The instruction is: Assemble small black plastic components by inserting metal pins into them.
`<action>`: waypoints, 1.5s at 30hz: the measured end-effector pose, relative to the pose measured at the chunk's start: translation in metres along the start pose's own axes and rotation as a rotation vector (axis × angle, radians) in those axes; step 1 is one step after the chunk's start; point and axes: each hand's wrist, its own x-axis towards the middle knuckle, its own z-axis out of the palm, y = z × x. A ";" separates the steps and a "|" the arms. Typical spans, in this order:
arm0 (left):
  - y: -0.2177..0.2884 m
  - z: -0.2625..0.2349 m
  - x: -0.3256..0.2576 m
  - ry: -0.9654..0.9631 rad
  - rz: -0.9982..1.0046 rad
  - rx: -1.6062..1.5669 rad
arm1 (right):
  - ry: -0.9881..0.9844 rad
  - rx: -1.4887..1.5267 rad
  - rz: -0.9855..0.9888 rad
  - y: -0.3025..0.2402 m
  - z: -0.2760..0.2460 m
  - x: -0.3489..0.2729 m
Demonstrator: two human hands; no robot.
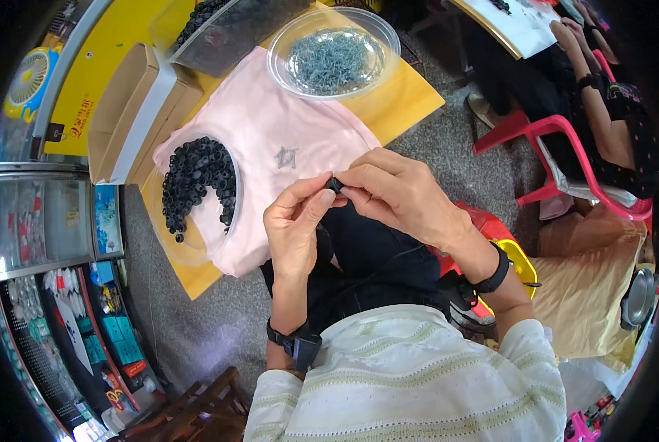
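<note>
A small black round part (pixel 335 185), like a knob or cap, is pinched between the fingertips of both hands over the near edge of a pink cloth (pixel 256 125). My left hand (pixel 294 221) holds it from the left with thumb and forefinger. From the right, my right hand (pixel 399 193) grips it too, its fingers curled. Just beyond lies a little pile of grey metal pieces (pixel 286 156), probably screws. To the left, similar black parts (pixel 201 173) fill a clear round tray. A clear bowl (pixel 278 62) of small grey screws (pixel 333 59) stands at the far side.
An open cardboard box (pixel 134 110) and a clear bin (pixel 219 44) of black parts stand at the far left of the yellow table (pixel 418 99). A glass display case (pixel 39 221) is at left. Another person (pixel 609 125) sits on a pink chair (pixel 587 158) at right.
</note>
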 end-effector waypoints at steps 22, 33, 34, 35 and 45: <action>0.022 -0.003 -0.051 0.079 0.241 0.092 | 0.128 0.326 0.208 -0.042 0.031 -0.017; 0.017 -0.008 -0.034 0.057 0.371 0.346 | 0.148 0.499 0.482 -0.034 0.043 -0.010; 0.014 -0.011 -0.030 0.064 0.349 0.292 | 0.178 0.378 0.368 -0.030 0.045 -0.009; 0.013 -0.013 -0.027 0.070 0.327 0.239 | 0.207 0.257 0.254 -0.027 0.046 -0.007; -0.001 -0.014 0.001 0.004 0.357 0.214 | 0.221 0.501 0.519 -0.016 0.034 0.004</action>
